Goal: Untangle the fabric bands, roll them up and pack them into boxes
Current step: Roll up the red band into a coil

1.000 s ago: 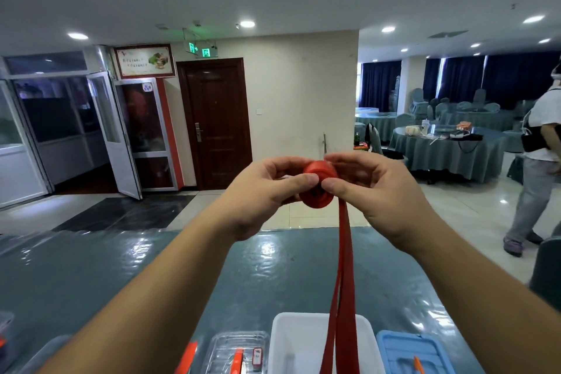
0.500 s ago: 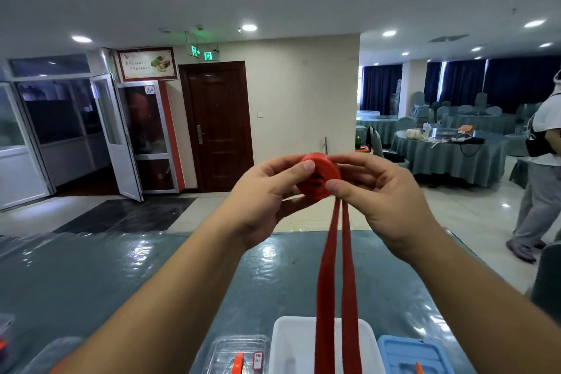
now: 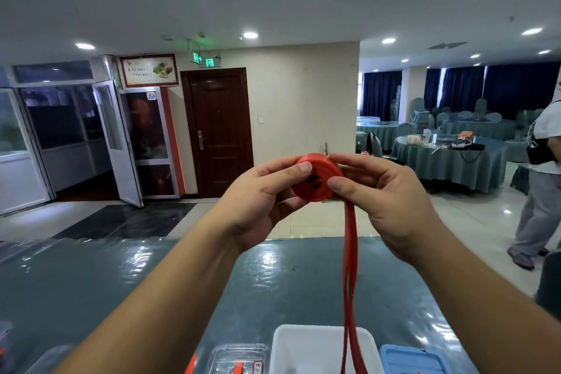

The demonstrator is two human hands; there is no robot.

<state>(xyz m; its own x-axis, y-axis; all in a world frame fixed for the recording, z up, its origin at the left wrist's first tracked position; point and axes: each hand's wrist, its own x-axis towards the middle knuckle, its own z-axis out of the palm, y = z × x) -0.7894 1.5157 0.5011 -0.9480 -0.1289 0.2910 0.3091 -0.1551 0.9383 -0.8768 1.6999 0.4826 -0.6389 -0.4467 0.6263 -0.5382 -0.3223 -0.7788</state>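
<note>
While my left hand [image 3: 261, 200] and right hand [image 3: 385, 197] pinch the rolled red fabric band [image 3: 317, 181], its loose tail hangs over the white box [image 3: 303, 349] at the table's [image 3: 91, 282] near edge.

We find one red fabric band [image 3: 317, 181] partly wound into a flat, tight coil, held up in the air above the table with its round face turned toward the camera. Its unwound length hangs from the coil's lower right edge as two narrow strands side by side, running straight down past the bottom of the view. On the table below, we note a white box [image 3: 303, 349], open and seen from above, a clear box [image 3: 236, 358] just left of it holding small red pieces, and a blue box [image 3: 409, 360] just right of it.
</note>
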